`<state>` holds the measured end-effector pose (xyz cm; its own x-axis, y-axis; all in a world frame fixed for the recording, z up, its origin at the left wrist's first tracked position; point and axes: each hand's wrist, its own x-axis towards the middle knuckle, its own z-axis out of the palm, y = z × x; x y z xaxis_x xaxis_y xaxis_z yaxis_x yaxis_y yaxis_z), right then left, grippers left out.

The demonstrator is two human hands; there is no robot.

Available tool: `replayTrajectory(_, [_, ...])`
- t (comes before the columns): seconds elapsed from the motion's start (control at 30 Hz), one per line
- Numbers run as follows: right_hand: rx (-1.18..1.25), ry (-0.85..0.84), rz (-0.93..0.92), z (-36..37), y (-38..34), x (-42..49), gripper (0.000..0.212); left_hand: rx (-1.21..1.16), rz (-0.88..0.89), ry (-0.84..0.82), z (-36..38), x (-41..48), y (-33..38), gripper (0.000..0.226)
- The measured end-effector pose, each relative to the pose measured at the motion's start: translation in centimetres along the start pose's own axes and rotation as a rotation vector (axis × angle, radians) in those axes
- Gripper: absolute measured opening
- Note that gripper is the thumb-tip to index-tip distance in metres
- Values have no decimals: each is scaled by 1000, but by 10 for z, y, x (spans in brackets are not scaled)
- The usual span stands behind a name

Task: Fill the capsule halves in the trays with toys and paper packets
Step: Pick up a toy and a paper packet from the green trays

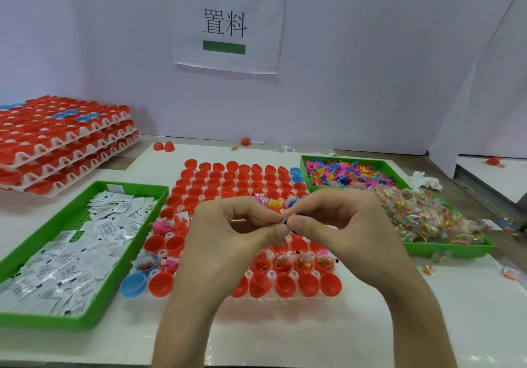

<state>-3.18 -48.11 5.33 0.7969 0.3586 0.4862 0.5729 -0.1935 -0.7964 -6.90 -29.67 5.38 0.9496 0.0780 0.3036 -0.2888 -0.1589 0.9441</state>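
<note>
A white tray (199, 198) of red capsule halves (285, 285) lies in the middle of the table. Some halves hold colourful toys (275, 203) and small packets (302, 263). Both hands meet above the tray's centre. My left hand (228, 233) and my right hand (336, 225) pinch a small dark blue toy (298, 216) between their fingertips. Most of that toy is hidden by the fingers. A green tray (94, 320) of white paper packets (85, 250) sits at the left. Another green tray (445, 250) at the right holds loose plastic toys (342, 173) and clear bead bags (422, 213).
A stack of trays with red capsule halves (57, 145) stands at the back left. Loose red halves (164, 146) lie near the white back wall, which carries a paper sign (225, 25). Crumpled tissue (425, 181) and stray bead bags (509, 272) lie at the right.
</note>
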Motion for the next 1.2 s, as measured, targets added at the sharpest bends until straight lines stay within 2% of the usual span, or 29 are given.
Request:
replayTrajectory(0.17, [-172,-87,-76,10,-7,28,11,3,30,177,-8,1,-7,22])
replayTrajectory(0.23, [-256,-34,-103,17,-4,51,12,-31,58,308,-11,1,-9,25])
replayTrajectory(0.33, [-377,29,-106,28,8,90,8,-219,86,544,-16,3,-9,27])
replayTrajectory(0.43, [-636,-158,-53,40,29,118,8,-329,121,651,-21,4,-7,31])
replayTrajectory(0.5, [-742,-243,-40,46,43,127,9,-359,122,652,-24,5,-8,33])
replayTrajectory(0.67, [-772,-312,-26,52,63,131,11,-362,110,619,-27,6,-14,41])
replayTrajectory(0.93, [-842,-351,-41,59,75,133,12,-391,122,615,-28,7,-17,45])
replayTrajectory(1.2, [-878,-344,-18,64,83,133,10,-419,113,640,-29,5,-15,36])
